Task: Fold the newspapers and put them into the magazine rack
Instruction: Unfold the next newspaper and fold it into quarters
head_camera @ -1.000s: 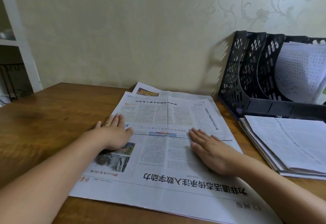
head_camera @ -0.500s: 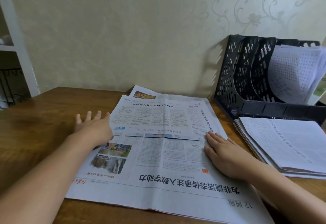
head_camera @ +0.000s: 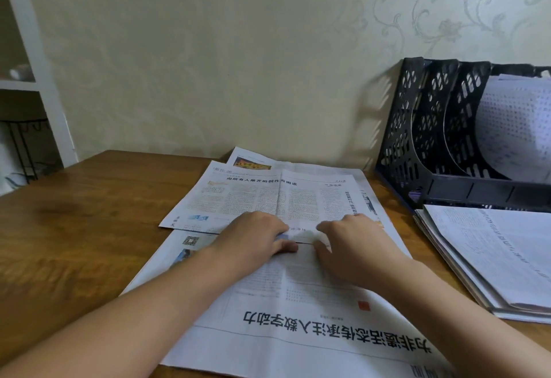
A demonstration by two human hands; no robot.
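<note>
An open newspaper (head_camera: 298,303) lies on the wooden table (head_camera: 74,228), its far half folded toward me as a flap (head_camera: 268,199). Both hands meet at the middle of the flap's near edge. My left hand (head_camera: 253,237) has curled fingers on top of that edge and its thumb beneath, pinching the paper. Just to its right, my right hand (head_camera: 354,243) pinches the same edge between curled fingers and thumb. The black perforated magazine rack (head_camera: 417,139) stands against the wall at the far right.
A curved white sheet (head_camera: 512,127) sits in one of the rack's right compartments. A stack of folded newspapers (head_camera: 492,252) lies in front of the rack. A white shelf frame (head_camera: 38,79) stands beyond the table's left end.
Both hands came in from the flap's outer ends to its middle. They lay flat before; now their fingers are curled on the flap's near edge.
</note>
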